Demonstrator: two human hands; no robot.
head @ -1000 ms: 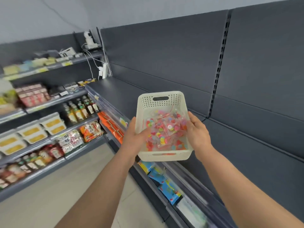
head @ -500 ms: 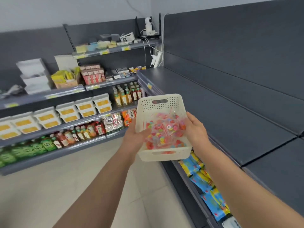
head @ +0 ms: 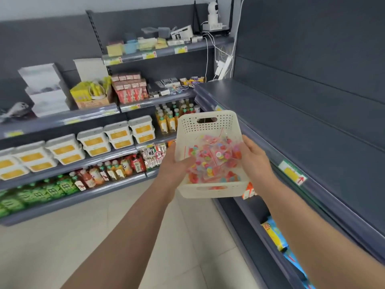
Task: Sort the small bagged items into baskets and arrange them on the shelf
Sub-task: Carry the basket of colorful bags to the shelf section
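Note:
A cream perforated plastic basket (head: 208, 127) is held in the air in front of me, above the aisle floor. Inside it lie several small clear bags of colourful buttons (head: 212, 161), mostly pink and red. My left hand (head: 174, 167) grips the basket's left wall, thumb hooked over the rim. My right hand (head: 255, 157) grips the right wall the same way. The dark grey shelf (head: 302, 130) to the right of the basket is bare, its front edge close to my right hand.
Stocked shelves stand at the left: white tubs (head: 116, 134), bottled drinks (head: 110, 172), snack packs (head: 154, 155). A yellow price tag (head: 291, 173) sits on the right shelf's edge. Blue packets (head: 277, 236) lie on the lower right shelf. Beige tiled floor (head: 104, 226) spreads below.
The view has swung left, bringing the stocked shelves into sight. The basket stays held in both hands, level with the bare right shelf's edge.

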